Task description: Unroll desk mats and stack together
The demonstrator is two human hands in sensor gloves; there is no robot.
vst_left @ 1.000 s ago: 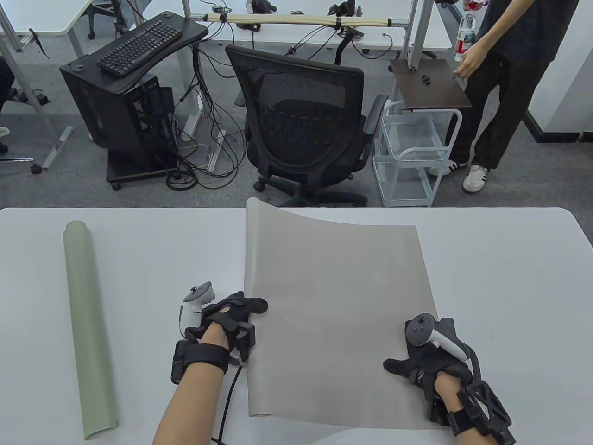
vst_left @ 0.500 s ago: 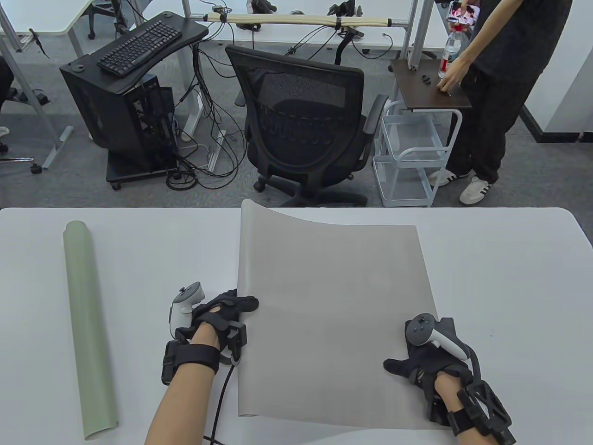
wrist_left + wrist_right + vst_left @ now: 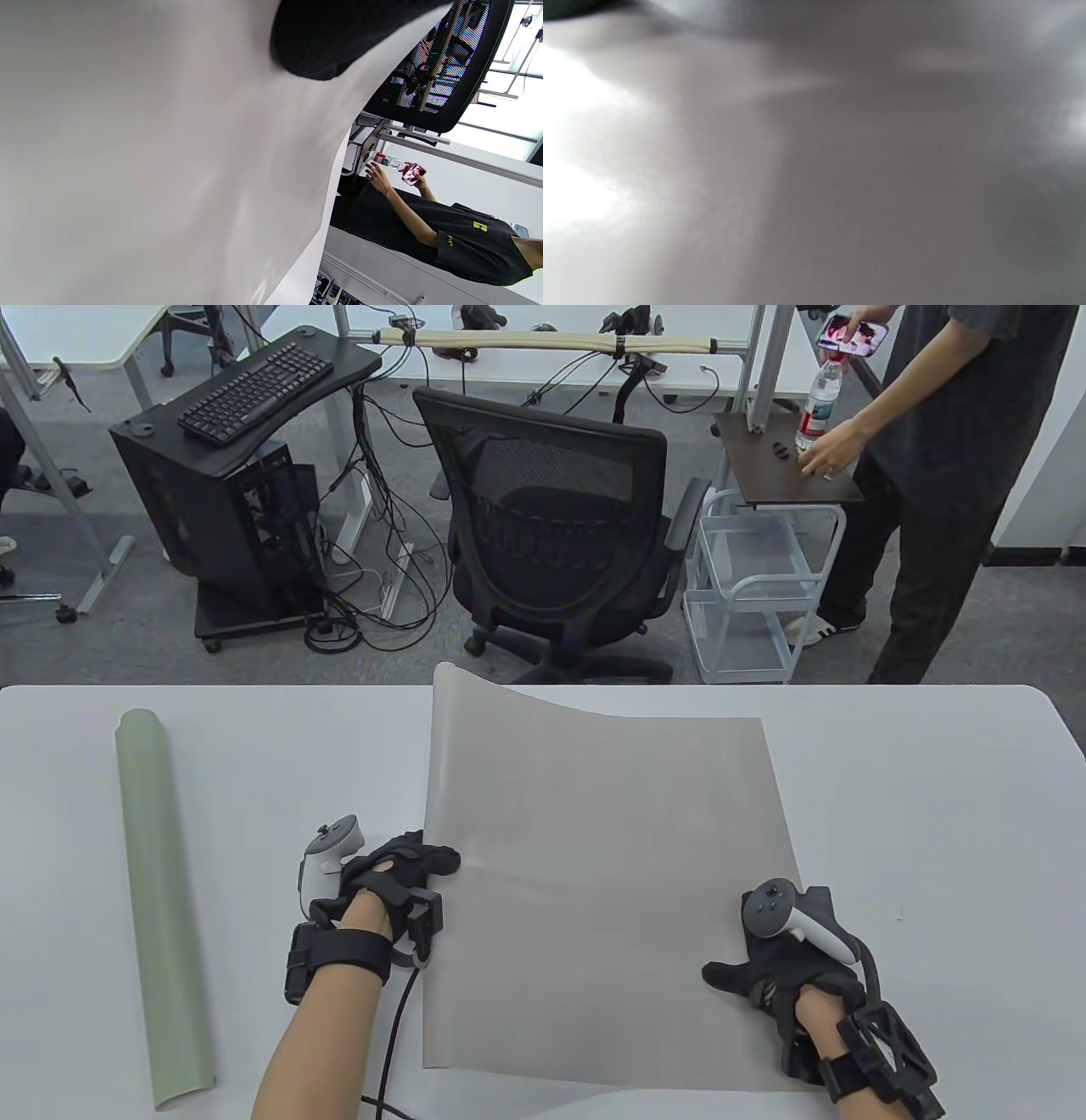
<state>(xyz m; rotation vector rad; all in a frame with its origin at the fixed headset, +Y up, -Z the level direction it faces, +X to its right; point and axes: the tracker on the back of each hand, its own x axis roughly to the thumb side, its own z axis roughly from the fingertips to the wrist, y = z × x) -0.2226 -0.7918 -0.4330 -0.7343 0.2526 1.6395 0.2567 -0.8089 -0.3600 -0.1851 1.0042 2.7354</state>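
A grey desk mat lies mostly unrolled in the middle of the white table; its left edge and far left corner still curl upward. My left hand grips that left edge near its middle. My right hand presses flat, thumb spread, on the mat's near right edge. A pale green mat lies rolled up at the table's left, apart from both hands. The left wrist view shows the grey mat close up under a gloved finger. The right wrist view shows only blurred grey mat.
A black office chair stands just beyond the table's far edge. A white wire cart and a standing person are at the back right. A cable trails from my left wrist.
My left hand has moved left with the mat's left edge, spreading the grey mat wider. My right hand has stayed put. The person behind has shifted.
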